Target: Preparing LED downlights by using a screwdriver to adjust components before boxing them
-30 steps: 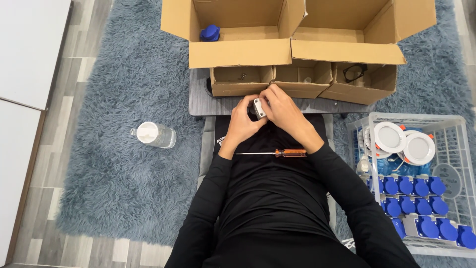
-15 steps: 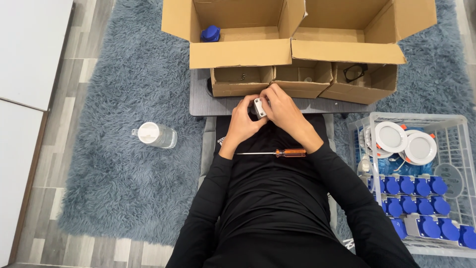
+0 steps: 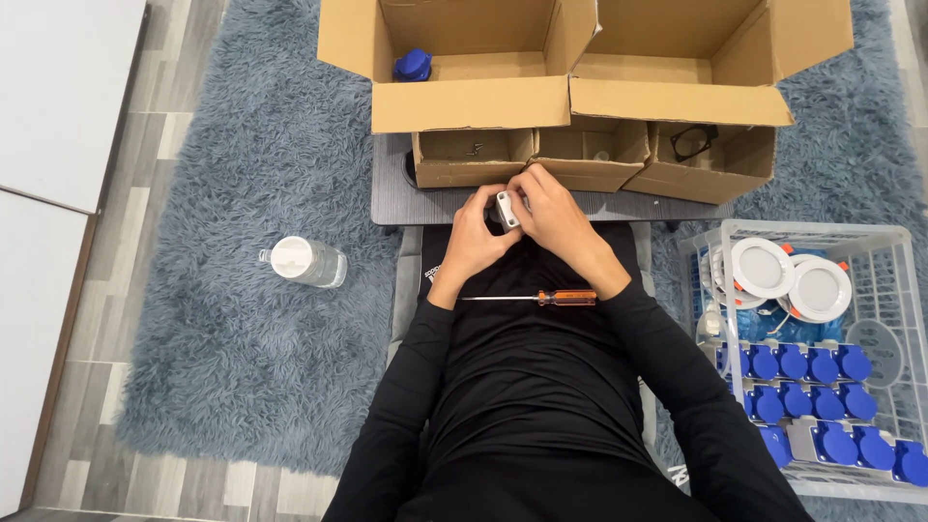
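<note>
Small white block (image 3: pixel 507 209): pinched between left hand (image 3: pixel 476 238) and right hand (image 3: pixel 553 220), above near edge of desk (image 3: pixel 406 203). Step, by appearance: fitting or adjusting by fingers. Screwdriver (image 3: pixel 541 298) idle on lap; likely needed next.

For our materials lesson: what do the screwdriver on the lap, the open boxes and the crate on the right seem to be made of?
Screwdriver: thin grey shaft, likely metal; orange glossy handle, probably plastic.
Open boxes: matte brown cardboard, with folded flaps and raw edges.
Crate: white slatted walls, apparently moulded plastic, slightly shiny.
</note>
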